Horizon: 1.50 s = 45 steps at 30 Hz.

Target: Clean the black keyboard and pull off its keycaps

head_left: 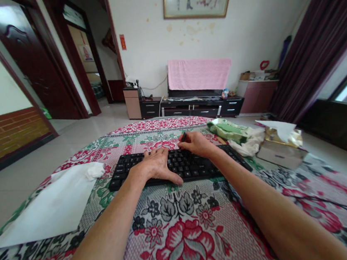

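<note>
A black keyboard [183, 171] lies flat across the flowered tablecloth in front of me. My left hand [155, 165] rests palm down on its left-middle part, fingers stretched out and thumb spread toward the front edge. At the keyboard's back edge, right of the middle, my right hand [197, 144] is closed in a pinch. Between its thumb and fingers sticks up a small black object [183, 137], short and narrow; its kind cannot be made out. The fingertips are at the top row of keys, and my right forearm passes over the keyboard's right part.
White paper [53, 206] with a crumpled tissue [94, 171] lies at the left. To the right are a green plastic package [231, 131], a crumpled whitish bag [247, 143] and a tissue box [279, 151]. A black cable [328, 201] crosses the tablecloth [186, 241] at the right.
</note>
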Each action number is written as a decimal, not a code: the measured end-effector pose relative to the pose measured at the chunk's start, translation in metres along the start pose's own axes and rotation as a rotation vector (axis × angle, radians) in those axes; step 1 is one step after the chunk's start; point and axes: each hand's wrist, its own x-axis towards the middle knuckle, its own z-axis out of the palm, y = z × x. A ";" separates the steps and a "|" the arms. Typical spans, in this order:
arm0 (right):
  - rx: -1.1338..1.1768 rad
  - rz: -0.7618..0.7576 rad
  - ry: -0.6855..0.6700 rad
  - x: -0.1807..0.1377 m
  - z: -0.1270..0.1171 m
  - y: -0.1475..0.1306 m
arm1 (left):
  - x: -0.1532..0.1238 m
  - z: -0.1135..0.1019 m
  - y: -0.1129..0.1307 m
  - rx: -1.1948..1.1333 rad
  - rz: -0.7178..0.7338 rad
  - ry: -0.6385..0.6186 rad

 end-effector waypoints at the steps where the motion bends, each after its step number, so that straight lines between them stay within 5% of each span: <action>1: -0.063 -0.043 0.009 -0.001 -0.001 -0.003 | 0.000 0.000 0.000 -0.002 -0.001 -0.003; 7: -0.144 -0.114 0.061 -0.005 0.003 -0.002 | 0.001 0.001 -0.001 -0.017 0.004 0.001; 33: 0.425 0.343 -0.010 0.009 -0.002 0.005 | -0.005 -0.007 0.007 -0.031 -0.006 -0.003; 39: 0.440 0.359 0.258 0.024 -0.008 0.028 | -0.003 -0.004 0.005 -0.015 -0.005 0.010; 41: 0.305 0.362 0.389 0.031 -0.008 0.041 | -0.003 -0.004 0.006 -0.007 -0.006 0.011; 45: -0.048 0.286 0.434 0.039 -0.004 0.058 | -0.007 -0.007 0.009 0.008 -0.016 0.009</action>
